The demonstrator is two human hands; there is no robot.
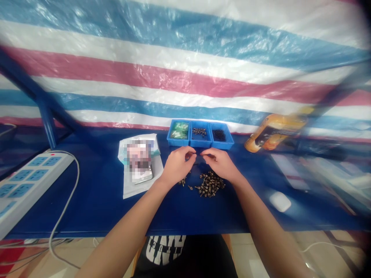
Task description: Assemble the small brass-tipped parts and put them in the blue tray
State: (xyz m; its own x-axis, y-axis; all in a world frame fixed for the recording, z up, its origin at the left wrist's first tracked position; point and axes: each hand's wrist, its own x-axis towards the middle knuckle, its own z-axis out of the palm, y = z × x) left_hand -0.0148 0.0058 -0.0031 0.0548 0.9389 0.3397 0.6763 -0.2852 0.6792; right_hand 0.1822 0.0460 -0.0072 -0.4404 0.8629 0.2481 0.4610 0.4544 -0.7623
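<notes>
My left hand point(180, 164) and my right hand point(218, 162) meet above the blue table, fingertips close together. Each hand is closed in a pinch, and whatever sits between the fingers is too small to make out. A pile of small dark brass-coloured screw-like parts point(211, 184) lies just below my right hand. A few more loose parts point(182, 181) are beside my left hand, partly hidden by it. Beyond the hands stand three joined blue bins: the left bin point(179, 143) holds a green packet, the middle bin point(200, 143) silvery small parts, the right bin point(222, 145) black ones.
A phone point(145, 175) lies on a white plastic bag point(130, 191) at left. Farther left is a white power strip point(37, 177) with a cable. An orange bottle point(271, 133) lies at back right, and a white rounded case point(280, 201) sits at right. Striped sheeting point(162, 77) hangs behind.
</notes>
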